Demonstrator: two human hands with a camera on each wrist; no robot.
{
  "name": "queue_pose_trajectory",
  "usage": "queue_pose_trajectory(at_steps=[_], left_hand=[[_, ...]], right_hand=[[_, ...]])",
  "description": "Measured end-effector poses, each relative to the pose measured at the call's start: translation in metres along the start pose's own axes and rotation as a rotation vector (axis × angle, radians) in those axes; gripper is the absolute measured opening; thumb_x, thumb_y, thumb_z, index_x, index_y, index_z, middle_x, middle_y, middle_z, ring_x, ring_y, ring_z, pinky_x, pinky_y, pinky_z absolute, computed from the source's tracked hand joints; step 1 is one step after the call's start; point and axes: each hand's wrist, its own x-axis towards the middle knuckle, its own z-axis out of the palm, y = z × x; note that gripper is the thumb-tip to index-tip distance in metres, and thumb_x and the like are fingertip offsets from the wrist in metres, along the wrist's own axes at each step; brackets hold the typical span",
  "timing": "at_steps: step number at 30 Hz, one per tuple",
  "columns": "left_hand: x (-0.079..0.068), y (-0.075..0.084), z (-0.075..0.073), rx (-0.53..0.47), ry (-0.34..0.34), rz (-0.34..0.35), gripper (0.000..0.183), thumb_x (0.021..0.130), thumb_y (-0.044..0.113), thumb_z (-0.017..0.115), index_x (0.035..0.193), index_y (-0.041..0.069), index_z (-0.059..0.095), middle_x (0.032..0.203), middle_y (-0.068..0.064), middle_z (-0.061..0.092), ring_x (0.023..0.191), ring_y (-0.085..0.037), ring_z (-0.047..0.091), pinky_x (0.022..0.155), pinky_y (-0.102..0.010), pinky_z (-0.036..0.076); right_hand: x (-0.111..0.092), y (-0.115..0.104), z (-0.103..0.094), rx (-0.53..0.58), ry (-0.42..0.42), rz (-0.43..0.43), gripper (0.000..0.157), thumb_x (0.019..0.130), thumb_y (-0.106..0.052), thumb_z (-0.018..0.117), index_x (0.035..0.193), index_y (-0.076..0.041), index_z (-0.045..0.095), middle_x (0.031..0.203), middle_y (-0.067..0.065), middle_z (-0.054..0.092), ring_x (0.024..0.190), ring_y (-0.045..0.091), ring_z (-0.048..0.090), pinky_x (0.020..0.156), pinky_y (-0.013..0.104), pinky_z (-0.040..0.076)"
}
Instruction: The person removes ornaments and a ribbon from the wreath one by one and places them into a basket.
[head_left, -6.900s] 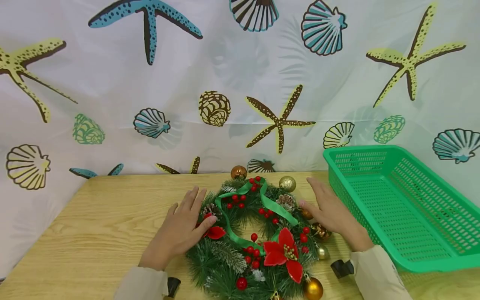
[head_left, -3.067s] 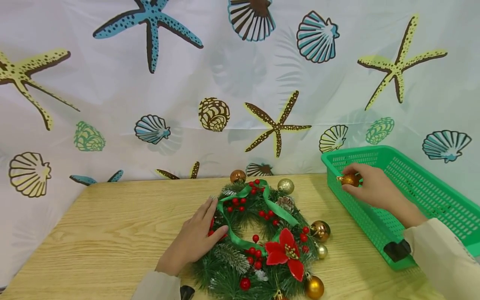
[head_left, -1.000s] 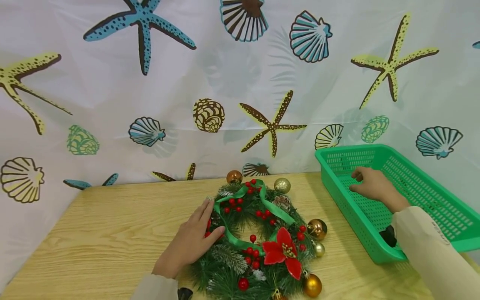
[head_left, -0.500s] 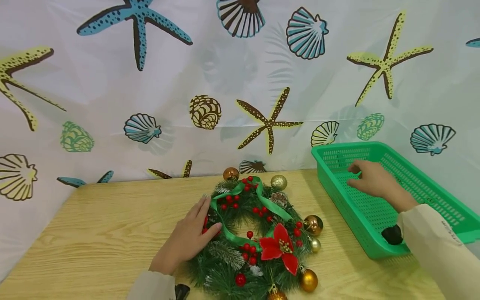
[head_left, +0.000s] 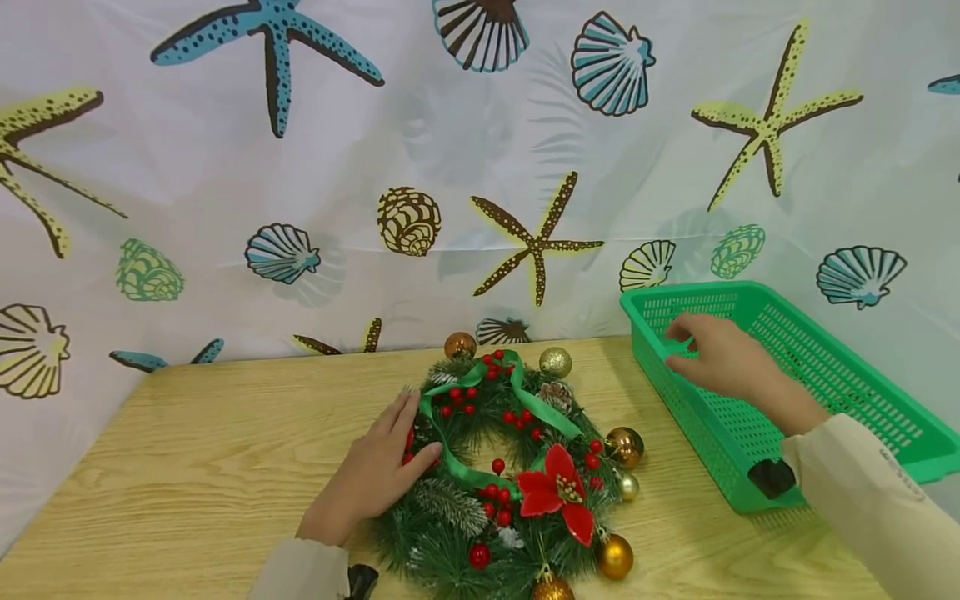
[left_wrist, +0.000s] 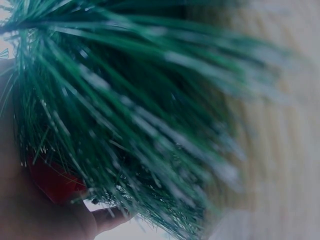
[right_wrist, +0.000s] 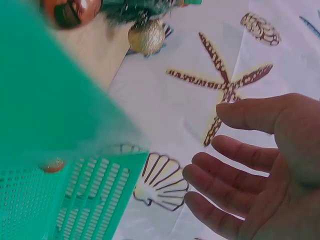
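Note:
A green Christmas wreath (head_left: 431, 558) with red berries, a red poinsettia (head_left: 551, 493) and a loose green ribbon (head_left: 545, 410) lies on the table. My left hand (head_left: 367, 479) rests on its left side, fingers straight, partly over a red petal. In the left wrist view pine needles (left_wrist: 130, 100) fill most of the picture. My right hand (head_left: 716, 354) is over the left rim of the green plastic basket (head_left: 678, 404), fingers loosely curved and holding nothing. An orange bauble (right_wrist: 51, 165) shows inside the basket in the right wrist view.
Around the wreath sit a shiny copper bauble (head_left: 626, 447), a small pale gold one (head_left: 628, 486), a gold one (head_left: 615, 557) and an orange one (head_left: 553, 589). Another copper bauble (head_left: 460, 345) and a glittery gold one (head_left: 556, 362) are behind it. A seashell-print curtain (head_left: 337, 167) hangs behind.
The right hand went from the wreath to the basket with an orange glitter bauble, let it go inside, and now has shifted left towards the rim. The left hand stays on the wreath.

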Motion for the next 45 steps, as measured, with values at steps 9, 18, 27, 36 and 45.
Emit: queue_pose_trajectory(at_steps=[9,18,27,36,45], left_hand=[[0.001,0.0,-0.002,0.006,-0.005,-0.004,0.08,0.098,0.054,0.042,0.154,0.005,0.012,0.159,-0.019,0.014,0.14,-0.044,0.025,0.102,-0.067,0.032],[0.001,0.001,-0.003,-0.002,-0.016,-0.011,0.08,0.098,0.056,0.04,0.155,0.008,0.009,0.159,-0.017,0.012,0.141,-0.043,0.023,0.102,-0.067,0.031],[0.0,0.0,-0.004,-0.01,-0.024,-0.013,0.08,0.098,0.055,0.04,0.155,0.008,0.009,0.16,-0.017,0.01,0.142,-0.043,0.022,0.102,-0.068,0.031],[0.0,-0.001,-0.002,-0.02,-0.02,-0.016,0.08,0.098,0.056,0.039,0.155,0.01,0.008,0.16,-0.015,0.009,0.142,-0.043,0.021,0.102,-0.069,0.029],[0.0,-0.001,-0.001,-0.031,-0.032,-0.027,0.079,0.098,0.055,0.039,0.155,0.01,0.007,0.16,-0.014,0.007,0.143,-0.043,0.02,0.102,-0.071,0.028]], right_hand=[[-0.015,-0.019,0.014,0.015,0.034,-0.089,0.028,0.089,-0.012,0.066,0.113,0.001,0.06,0.111,0.018,0.064,0.094,0.033,0.062,0.078,0.045,0.053],[-0.038,-0.033,0.036,0.016,0.071,-0.177,0.028,0.086,-0.011,0.07,0.112,-0.003,0.062,0.107,0.011,0.066,0.092,0.027,0.063,0.076,0.041,0.054],[-0.066,-0.036,0.068,0.039,0.121,-0.218,0.029,0.084,-0.014,0.073,0.11,-0.01,0.062,0.105,0.001,0.066,0.089,0.018,0.063,0.073,0.032,0.054],[-0.091,-0.046,0.09,0.14,0.066,-0.198,0.029,0.085,-0.018,0.072,0.111,-0.012,0.06,0.106,-0.002,0.064,0.088,0.017,0.062,0.073,0.03,0.053],[-0.104,-0.043,0.114,0.25,-0.097,-0.144,0.038,0.086,-0.039,0.07,0.113,-0.016,0.057,0.107,-0.003,0.059,0.091,0.015,0.058,0.073,0.03,0.051]])
